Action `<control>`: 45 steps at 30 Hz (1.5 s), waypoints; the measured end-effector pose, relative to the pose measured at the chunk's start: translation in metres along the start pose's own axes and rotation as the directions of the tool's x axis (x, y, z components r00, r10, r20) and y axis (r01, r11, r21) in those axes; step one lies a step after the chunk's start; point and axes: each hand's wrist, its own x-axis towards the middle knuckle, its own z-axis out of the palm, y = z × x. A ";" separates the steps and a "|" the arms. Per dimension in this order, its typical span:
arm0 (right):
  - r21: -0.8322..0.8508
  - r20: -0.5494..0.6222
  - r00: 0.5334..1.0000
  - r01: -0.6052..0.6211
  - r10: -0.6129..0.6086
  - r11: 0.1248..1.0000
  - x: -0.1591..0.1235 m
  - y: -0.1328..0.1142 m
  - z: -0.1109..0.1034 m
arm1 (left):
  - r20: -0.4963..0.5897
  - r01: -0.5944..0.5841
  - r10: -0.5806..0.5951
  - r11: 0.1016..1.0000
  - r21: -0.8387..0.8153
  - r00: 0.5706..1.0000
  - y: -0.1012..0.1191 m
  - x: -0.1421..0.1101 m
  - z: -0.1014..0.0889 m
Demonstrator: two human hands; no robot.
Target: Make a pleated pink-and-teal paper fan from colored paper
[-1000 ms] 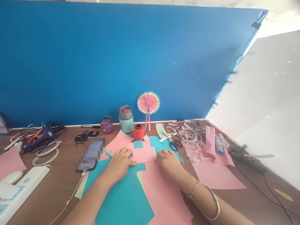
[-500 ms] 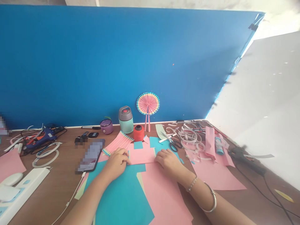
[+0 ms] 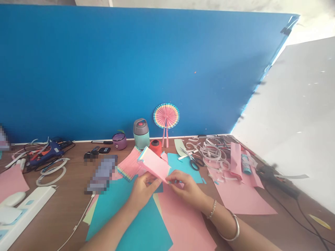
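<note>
A folded pink paper strip (image 3: 154,162) with a blue and yellow edge is held up at a tilt over the desk. My left hand (image 3: 145,188) pinches its lower edge, thumb on the near side. At its lower right corner, the fingers of my right hand (image 3: 181,183) are closed on the same paper. Behind it to the left lies a pleated pink paper (image 3: 129,164) with patterned edges. Under my hands are a blue sheet (image 3: 133,216) and a pink sheet (image 3: 185,216). A round pleated paper fan (image 3: 166,115) stands against the blue partition.
A phone (image 3: 102,174) and a white power strip (image 3: 28,216) lie at left. Behind stand a mint flask (image 3: 141,134), a purple cup (image 3: 119,141) and a red thread spool (image 3: 156,146). Scissors (image 3: 193,161), curled paper strips (image 3: 213,151) and a glue gun (image 3: 52,152) lie about.
The pink paper was flat on the desk under both hands; now it is lifted and tilted, its left end raised. My left hand has moved right, closer to my right hand.
</note>
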 end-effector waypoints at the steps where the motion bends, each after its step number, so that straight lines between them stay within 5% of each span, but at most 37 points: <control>1: -0.032 0.018 0.999 0.052 -0.051 0.998 -0.001 0.001 0.003 | -0.054 -0.008 0.008 1.000 0.004 0.999 -0.001 0.000 0.004; 4: -0.204 0.057 0.978 0.208 -0.200 0.957 -0.004 0.004 0.006 | -0.215 -0.057 0.092 0.985 0.162 0.972 -0.004 -0.002 0.004; 7: -0.473 -0.061 0.925 0.304 -0.375 0.827 -0.009 0.002 0.005 | -0.284 -0.213 0.363 0.870 0.445 0.887 -0.005 -0.003 -0.006; 9: -0.632 -0.146 0.864 0.294 -0.482 0.717 -0.012 -0.002 0.005 | -0.231 -0.276 0.526 0.712 0.646 0.818 -0.005 -0.002 -0.011; 11: -0.733 -0.137 0.838 0.273 -0.528 0.623 -0.013 -0.005 0.006 | -0.109 -0.287 0.578 0.549 0.785 0.809 -0.007 -0.001 -0.012; 16: -0.772 0.024 0.939 0.235 -0.342 0.590 -0.005 0.001 0.009 | 0.200 -0.363 0.426 0.346 0.865 0.883 -0.013 0.000 -0.002; 20: -0.761 0.106 0.973 0.211 -0.204 0.613 -0.001 0.008 0.009 | 0.241 -0.357 0.325 0.368 0.859 0.914 -0.015 0.000 0.003; 30: -0.764 0.181 0.973 0.229 -0.141 0.603 -0.002 0.019 0.004 | 0.317 -0.379 0.212 0.418 0.825 0.924 -0.012 0.000 -0.007; 36: -0.670 0.222 0.973 0.193 -0.054 0.717 -0.005 0.017 -0.009 | 0.230 -0.236 0.076 0.511 0.827 0.970 -0.006 0.001 -0.023; 45: -0.715 0.155 0.982 0.033 0.113 0.698 -0.003 0.014 -0.014 | 0.187 -0.150 -0.004 0.578 0.802 0.982 0.004 0.003 -0.033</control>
